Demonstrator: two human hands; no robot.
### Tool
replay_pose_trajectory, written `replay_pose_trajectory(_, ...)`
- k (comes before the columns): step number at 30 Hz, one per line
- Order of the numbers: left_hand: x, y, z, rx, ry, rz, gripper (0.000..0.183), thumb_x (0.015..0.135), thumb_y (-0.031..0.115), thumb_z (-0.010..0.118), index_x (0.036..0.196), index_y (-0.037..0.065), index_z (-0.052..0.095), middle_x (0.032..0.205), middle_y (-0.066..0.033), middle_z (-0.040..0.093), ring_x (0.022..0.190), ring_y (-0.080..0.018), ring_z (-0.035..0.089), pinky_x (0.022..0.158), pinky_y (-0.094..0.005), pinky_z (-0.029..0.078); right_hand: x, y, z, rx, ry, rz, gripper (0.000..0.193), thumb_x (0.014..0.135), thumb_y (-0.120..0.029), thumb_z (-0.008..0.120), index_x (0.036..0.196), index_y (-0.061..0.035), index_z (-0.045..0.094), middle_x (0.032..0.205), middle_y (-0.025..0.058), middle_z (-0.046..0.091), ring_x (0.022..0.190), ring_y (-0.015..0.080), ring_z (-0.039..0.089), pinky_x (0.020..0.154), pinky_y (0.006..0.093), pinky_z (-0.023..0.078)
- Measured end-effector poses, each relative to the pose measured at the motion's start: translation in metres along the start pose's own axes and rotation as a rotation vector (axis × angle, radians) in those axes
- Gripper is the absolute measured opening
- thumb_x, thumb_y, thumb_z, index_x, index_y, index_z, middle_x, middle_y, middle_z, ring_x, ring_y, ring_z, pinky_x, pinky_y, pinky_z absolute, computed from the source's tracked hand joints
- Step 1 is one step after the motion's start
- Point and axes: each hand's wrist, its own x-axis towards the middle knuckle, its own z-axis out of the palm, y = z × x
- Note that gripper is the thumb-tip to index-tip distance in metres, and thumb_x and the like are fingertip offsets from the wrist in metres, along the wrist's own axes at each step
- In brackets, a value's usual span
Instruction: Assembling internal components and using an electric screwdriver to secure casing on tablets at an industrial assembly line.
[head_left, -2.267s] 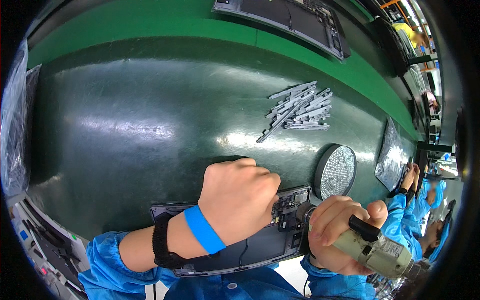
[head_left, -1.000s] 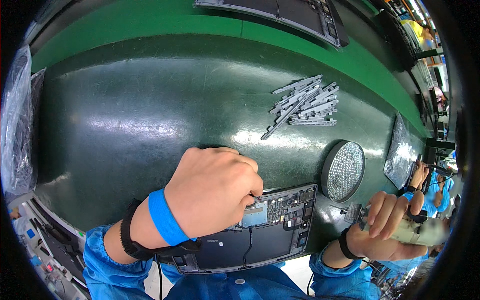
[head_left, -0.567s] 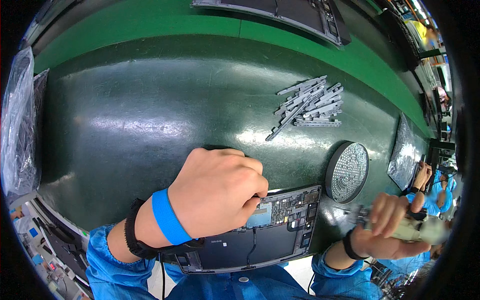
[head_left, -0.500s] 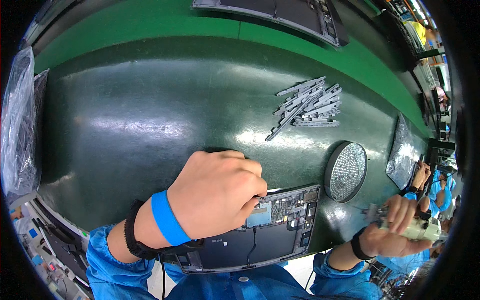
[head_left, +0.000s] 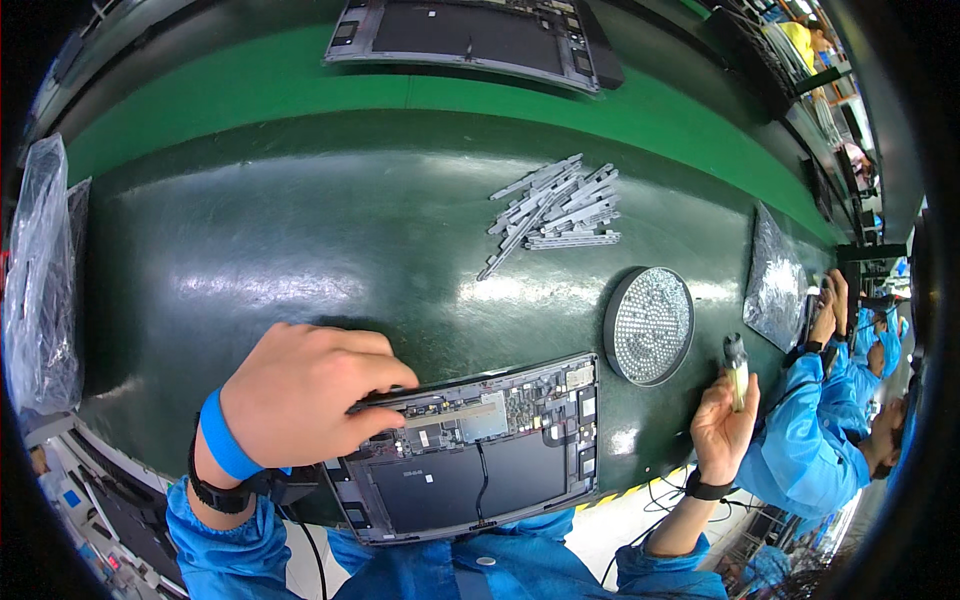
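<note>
Your left hand lies knuckles-up on the far-left edge of the opened grey laptop shell, fingers curled and pressed down on its circuit boards and flat black battery panel. Right of the shell, your right hand wraps a pale, slim electric screwdriver, apparently upright. The round studded metal screw tray sits just beyond the shell's right corner; grey metal strips lie heaped farther back.

A single head-worn fisheye view looks steeply down from close above the green bench. The near edge and the person's forearms lie at the bottom, the far side at the top. Straight edges bow toward the rim, so the far right, with a co-worker, is probably distorted.
</note>
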Motion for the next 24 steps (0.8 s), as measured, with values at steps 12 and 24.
replay_pose_trajectory(12,-0.003,-0.023,0.012,-0.098,0.028,-0.001,0.014,0.075,0.017,0.078,0.087,0.014,0.07,0.07,0.0004,0.062,0.064,-0.0214,0.063,0.054,-0.0368,0.042,-0.033,0.178,0.122,-1.938,-1.151,-1.121,0.022,0.072,-0.006,0.071,0.094,-0.0032,0.071,0.09,0.0081,0.066,0.077,0.0226,0.065,0.067,0.0312,0.05)
replay_pose_trajectory(24,-0.001,-0.024,0.018,-0.097,0.088,0.042,0.011,0.073,0.016,0.077,0.082,0.015,0.069,0.07,0.0012,0.06,0.066,-0.0215,0.063,0.054,-0.0366,0.043,-0.027,0.197,0.117,-2.004,-1.319,-1.287,0.022,0.062,-0.001,0.077,0.083,-0.0032,0.07,0.08,0.0054,0.065,0.07,0.0206,0.065,0.059,0.0298,0.052)
